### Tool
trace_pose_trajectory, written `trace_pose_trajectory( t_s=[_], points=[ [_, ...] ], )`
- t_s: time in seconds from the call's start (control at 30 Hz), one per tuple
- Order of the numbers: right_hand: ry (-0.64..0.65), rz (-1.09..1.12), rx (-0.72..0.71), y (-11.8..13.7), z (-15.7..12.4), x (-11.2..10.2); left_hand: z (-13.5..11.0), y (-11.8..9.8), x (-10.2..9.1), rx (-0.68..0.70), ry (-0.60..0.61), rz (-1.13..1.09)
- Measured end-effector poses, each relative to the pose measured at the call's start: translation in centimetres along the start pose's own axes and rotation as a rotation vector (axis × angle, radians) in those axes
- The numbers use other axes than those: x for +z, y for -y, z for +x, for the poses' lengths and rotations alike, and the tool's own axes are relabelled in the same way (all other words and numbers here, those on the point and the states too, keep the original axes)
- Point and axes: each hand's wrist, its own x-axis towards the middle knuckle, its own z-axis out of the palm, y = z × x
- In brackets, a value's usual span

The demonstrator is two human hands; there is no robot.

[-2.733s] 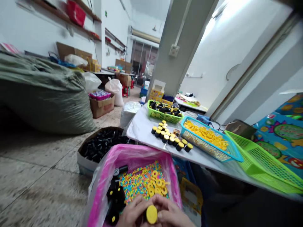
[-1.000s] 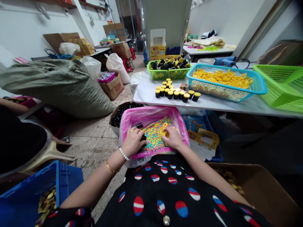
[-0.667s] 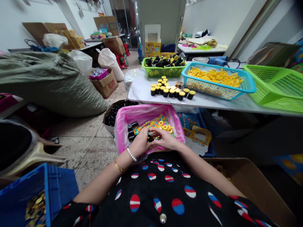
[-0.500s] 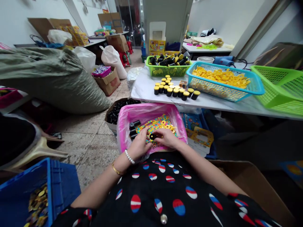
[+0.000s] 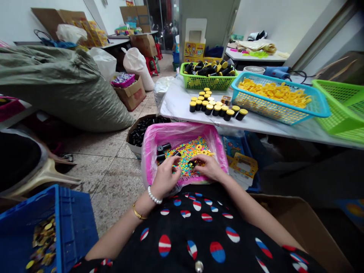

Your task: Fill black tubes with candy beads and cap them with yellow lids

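Note:
A pink basket [image 5: 148,141] lined with clear plastic holds small multicoloured balls [image 5: 182,152], several black canisters [image 5: 164,147] and yellow rings [image 5: 200,148]. Inside it, my right hand [image 5: 208,167] grips a black canister [image 5: 192,164] whose end faces left, just above the balls. To the left is my left hand [image 5: 167,173], bent over the basket's near side. Its thumb and forefinger are apart, with coloured balls showing in the gap. Another dark canister lies just beyond its fingertips; whether they touch is unclear.
Rows of yellow-capped black canisters [image 5: 216,109] stand on the white table [image 5: 176,101]. Behind them are a green basket [image 5: 209,82] of canisters and a blue basket [image 5: 281,113] of yellow rings. A carton [image 5: 133,146] of black canisters and a blue crate [image 5: 75,223] stand left.
My hands have moved slightly apart, and a dark canister now shows beyond my left fingertips. The right hand still has its canister. The view has shifted slightly.

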Motion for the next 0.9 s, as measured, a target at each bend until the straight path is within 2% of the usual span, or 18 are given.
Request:
trace_pose_trajectory(
  t_s=[0.07,0.2,0.37,0.5,0.73,0.9],
  points=[
    [-0.015,0.063,0.016,0.2,-0.6,0.0,0.0,-0.6,0.6,-0.013,0.009,-0.044],
    [0.049,0.187,0.081,1.1,-1.1,-0.3,0.2,-1.0,1.9,-0.018,0.029,-0.08],
    [0.019,-0.229,0.328,1.1,-0.6,-1.3,-0.1,-0.3,2.2,-0.072,0.041,-0.063],
    [0.021,-0.242,0.379,0.6,0.0,-0.8,-0.3,0.0,2.2,-0.05,0.043,-0.09],
    [0.047,0.033,0.412,-0.3,-0.3,-1.2,-0.2,0.0,2.2,-0.016,0.064,-0.089],
    [0.048,0.286,0.443,1.2,-0.8,-1.6,-0.2,0.2,2.3,-0.02,0.028,-0.085]
  ],
)
